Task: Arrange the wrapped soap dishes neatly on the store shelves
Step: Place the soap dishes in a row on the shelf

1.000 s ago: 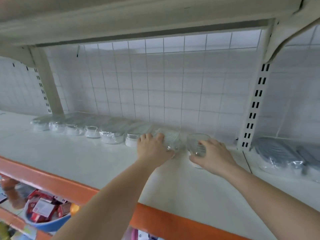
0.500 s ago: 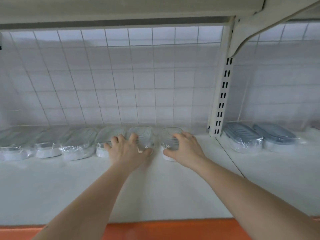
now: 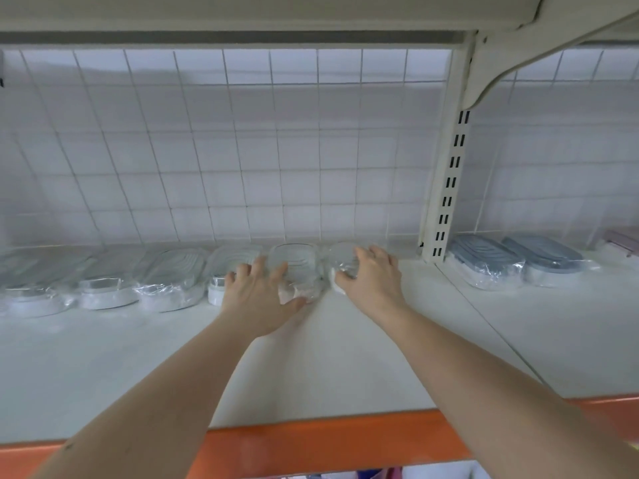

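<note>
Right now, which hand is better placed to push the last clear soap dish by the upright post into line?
Right. The right hand already rests on the last clear dish beside the post; the left hand is occupied with the neighbouring dish.

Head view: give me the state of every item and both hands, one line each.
Left hand: fingers spread, resting on a clear wrapped soap dish.
Right hand: fingers curled over the end soap dish, last in the row.
Row of white soap dishes: wrapped, side by side along the back grid.
Grey soap dishes: wrapped, two side by side, right of the upright.
Shelf: front part bare.
</note>
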Demonstrator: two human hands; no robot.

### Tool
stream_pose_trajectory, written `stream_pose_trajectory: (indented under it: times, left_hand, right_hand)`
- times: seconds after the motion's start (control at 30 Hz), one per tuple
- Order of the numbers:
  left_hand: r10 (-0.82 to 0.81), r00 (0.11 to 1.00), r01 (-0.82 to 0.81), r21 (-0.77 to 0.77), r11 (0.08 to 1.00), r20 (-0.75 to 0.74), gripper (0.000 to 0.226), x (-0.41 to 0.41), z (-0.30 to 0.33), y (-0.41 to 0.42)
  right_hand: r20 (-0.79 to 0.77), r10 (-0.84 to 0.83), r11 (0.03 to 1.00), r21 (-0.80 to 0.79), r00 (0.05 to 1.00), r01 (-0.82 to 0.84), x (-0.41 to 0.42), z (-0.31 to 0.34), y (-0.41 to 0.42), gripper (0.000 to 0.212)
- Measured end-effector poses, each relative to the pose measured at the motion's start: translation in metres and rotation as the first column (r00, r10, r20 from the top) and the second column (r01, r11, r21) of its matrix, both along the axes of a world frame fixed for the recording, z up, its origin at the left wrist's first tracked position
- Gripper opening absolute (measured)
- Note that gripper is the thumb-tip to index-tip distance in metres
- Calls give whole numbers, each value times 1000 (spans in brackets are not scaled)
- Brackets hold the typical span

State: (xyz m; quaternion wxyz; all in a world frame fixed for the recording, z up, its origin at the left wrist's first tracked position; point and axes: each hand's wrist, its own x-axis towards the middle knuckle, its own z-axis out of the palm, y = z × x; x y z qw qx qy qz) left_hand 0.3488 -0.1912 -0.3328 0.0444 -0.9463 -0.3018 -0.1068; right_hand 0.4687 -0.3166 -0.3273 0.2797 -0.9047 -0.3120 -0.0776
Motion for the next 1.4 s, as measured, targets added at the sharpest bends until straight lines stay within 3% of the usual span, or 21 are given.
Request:
stream_pose_trajectory:
  times: [0.13,0.27,0.43,0.73,0.9,1.1,1.4]
  left_hand:
    - [-46,993,59,-126,990,105,72,-11,3,8]
    - [-25,989,32,-49,998,143,65,-28,0,17]
    - [4,984,8,-64,998,179,59,-51,0,28]
    - [278,941,-269,-69,961,193,58,-133,15,64]
    - [387,901,-385,-49,922,196,59,-199,22,97]
    - [411,894,-415,-16,910,175,57,-283,21,169]
    - [382,919,-384,3,923,98,56,-400,16,291]
  right_hand:
    - [133,3,992,125,991,-20,-9,26,15,54]
    - [164,83,981,158,983,-109,-29,44,42,50]
    - [178,183,968,138,967,-208,-53,40,63,49]
    - [191,479,851,137,857,-507,-116,66,135,51]
    - [172,565,798,132,807,-587,-167,62,184,48]
    - [137,583,788,146,801,-598,-246,52,260,50]
    - [114,463,879,69,879,-472,-359,46,430,53]
